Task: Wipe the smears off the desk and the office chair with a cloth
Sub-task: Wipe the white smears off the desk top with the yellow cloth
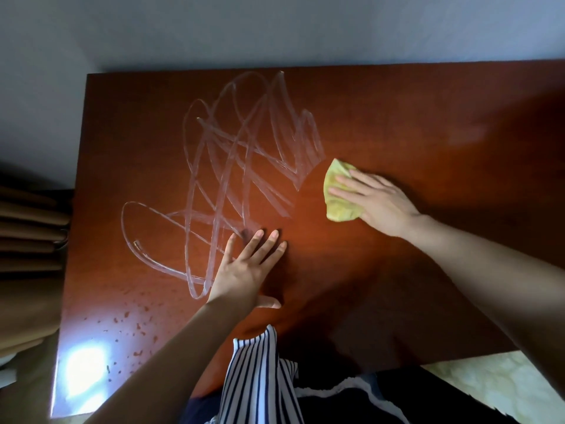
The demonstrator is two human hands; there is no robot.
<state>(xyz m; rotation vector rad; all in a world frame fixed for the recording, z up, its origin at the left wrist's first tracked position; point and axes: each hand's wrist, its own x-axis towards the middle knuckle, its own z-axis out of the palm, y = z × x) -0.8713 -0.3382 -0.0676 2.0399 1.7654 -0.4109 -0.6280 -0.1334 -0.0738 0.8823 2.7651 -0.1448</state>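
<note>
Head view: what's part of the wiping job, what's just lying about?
Job: yellow-green crumpled cloth, pressed by right hand; whitish looping smears; reddish-brown wooden desk; left hand flat on it.
Lying about: brown pleated curtain; pale patterned floor.

dim room, glare on desk [82, 367], edges warped

1. The left hand [253, 264] lies palm down near the middle, fingers straight and spread, pointing far and slightly right, with the thumb stuck out to the near right.
2. The bare left forearm comes in from the near left.
3. The right hand [376, 203] lies farther off and to the right, palm down, its straight fingers pointing left and pressing on the cloth [336, 206].
4. The bare right forearm reaches in from the near right.
</note>
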